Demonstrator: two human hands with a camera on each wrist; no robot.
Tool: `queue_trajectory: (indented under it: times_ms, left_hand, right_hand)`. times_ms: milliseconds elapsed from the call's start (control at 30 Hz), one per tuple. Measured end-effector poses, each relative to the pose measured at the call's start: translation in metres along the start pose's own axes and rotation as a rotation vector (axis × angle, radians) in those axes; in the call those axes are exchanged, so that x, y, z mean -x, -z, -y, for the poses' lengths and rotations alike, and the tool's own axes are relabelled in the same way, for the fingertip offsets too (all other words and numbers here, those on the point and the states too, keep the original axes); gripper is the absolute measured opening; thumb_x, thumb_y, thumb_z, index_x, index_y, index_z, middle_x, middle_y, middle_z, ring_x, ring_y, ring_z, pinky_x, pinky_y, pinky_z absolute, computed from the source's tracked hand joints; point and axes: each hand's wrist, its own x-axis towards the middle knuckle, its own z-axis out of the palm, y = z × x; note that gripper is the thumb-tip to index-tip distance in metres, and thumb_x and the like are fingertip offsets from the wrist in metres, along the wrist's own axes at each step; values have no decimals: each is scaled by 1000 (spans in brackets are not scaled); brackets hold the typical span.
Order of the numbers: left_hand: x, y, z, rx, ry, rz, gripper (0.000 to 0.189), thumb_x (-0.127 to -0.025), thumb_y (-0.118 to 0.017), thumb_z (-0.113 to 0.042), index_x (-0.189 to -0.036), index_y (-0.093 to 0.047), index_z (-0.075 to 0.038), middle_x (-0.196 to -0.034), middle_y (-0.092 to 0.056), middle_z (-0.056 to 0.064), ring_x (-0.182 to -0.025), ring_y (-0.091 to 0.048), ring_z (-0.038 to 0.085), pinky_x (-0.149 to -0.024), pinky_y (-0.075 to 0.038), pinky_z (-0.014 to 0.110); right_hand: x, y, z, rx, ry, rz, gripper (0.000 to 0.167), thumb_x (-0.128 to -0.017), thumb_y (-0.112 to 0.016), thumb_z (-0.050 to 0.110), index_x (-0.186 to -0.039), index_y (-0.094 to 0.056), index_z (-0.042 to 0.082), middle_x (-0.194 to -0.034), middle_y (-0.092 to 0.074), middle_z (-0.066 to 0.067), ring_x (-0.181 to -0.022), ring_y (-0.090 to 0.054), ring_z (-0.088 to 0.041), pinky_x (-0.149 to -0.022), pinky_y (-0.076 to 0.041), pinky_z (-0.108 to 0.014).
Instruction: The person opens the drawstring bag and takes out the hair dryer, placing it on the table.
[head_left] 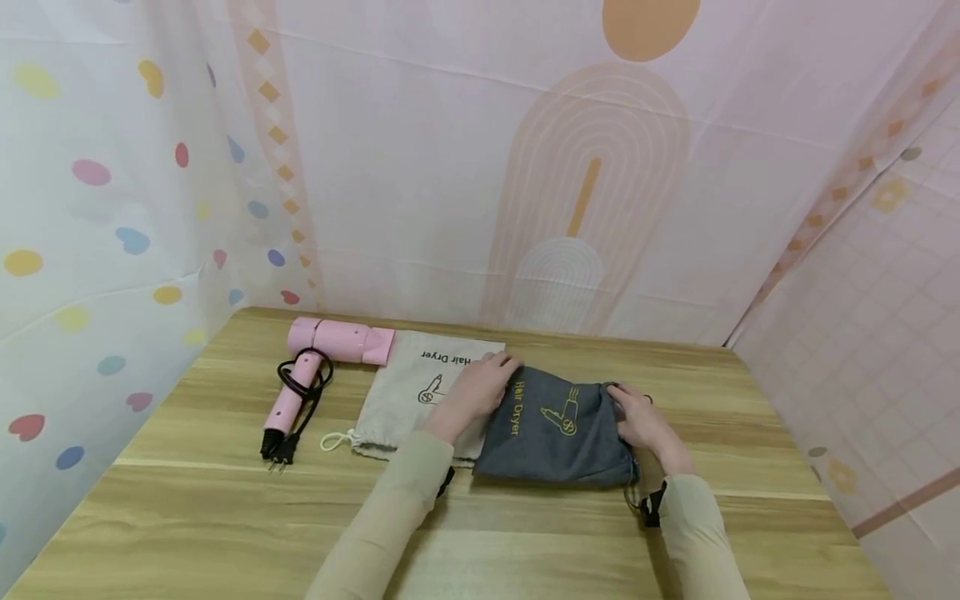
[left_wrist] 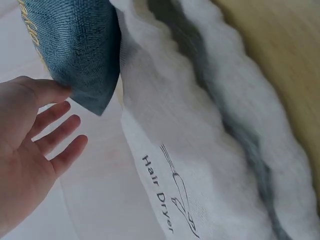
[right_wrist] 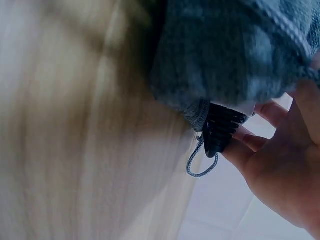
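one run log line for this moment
left hand: touching dark grey fabric drawstring bag; right hand: holding bag mouth; black ribbed part: protruding; pink pistol-shaped hair dryer: on wooden table

Long beige sleeves end just behind the bare left hand and right hand. A small black piece shows beside each sleeve's inner edge.

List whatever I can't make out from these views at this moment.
Inside the dark pouch: right wrist view, fabric hides what lies beyond the black ribbed end.
Front of the light pouch: head view, partly covered by the left hand.
Inside the light pouch: left wrist view, too dark and blurred at its gathered edge.
Right hand: right wrist view, cut off by the right edge.
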Motion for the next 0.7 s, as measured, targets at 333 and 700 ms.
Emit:
queue_trajectory:
  times_ms: [333,700]
  left_hand:
    - [-5,-5,-1,-54,34,82,40,-91,-59,-2,-129,-55,-15,-126,-60,7,-113,-58,28,-87,-52,44]
    - [-6,-7,5,-115,49,89,27,-93,-55,-5,-118,-60,-15,-116,-65,5,-105,-60,25,-85,-52,44]
  right_hand:
    - [2,-2,4,-9,29,-6,59,-82,-46,-9,-140,-35,-10,-145,-31,-35,-133,-30,-54,-102,-37,-59]
    - [1,-4,5,19,-42,-35,60,-82,-48,-5,-141,-37,-7,-146,-31,-35,-131,-32,-56,-101,-39,-59]
